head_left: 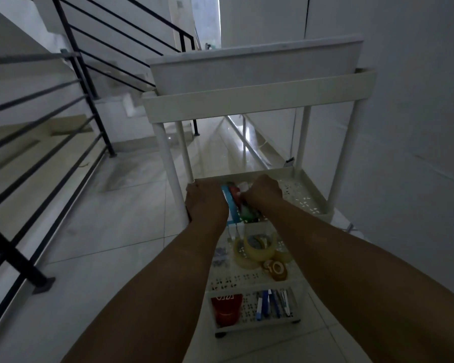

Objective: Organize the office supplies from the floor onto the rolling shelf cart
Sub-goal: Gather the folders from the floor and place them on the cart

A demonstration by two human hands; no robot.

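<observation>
The white rolling shelf cart (260, 100) stands in front of me, seen from above with its tiers stacked down the view. Both my hands are in the second tier (302, 189). My left hand (205, 203) curls over that tier's left rim, beside a flat blue item (228, 205). My right hand (264, 191) is closed, knuckles up, on a small bunch of red, green and white supplies (243, 203); its fingertips are hidden. The tier below holds clear tape rolls (254, 248) and a brown tape roll (274, 268). The bottom tier holds a red item (226, 309) and several pens (271, 303).
A black metal stair railing (71, 106) runs along the left, with steps behind it. A white wall (417, 127) stands close on the right. Glossy floor tiles (110, 218) lie around the cart. The cart's wheel (220, 334) shows at the bottom.
</observation>
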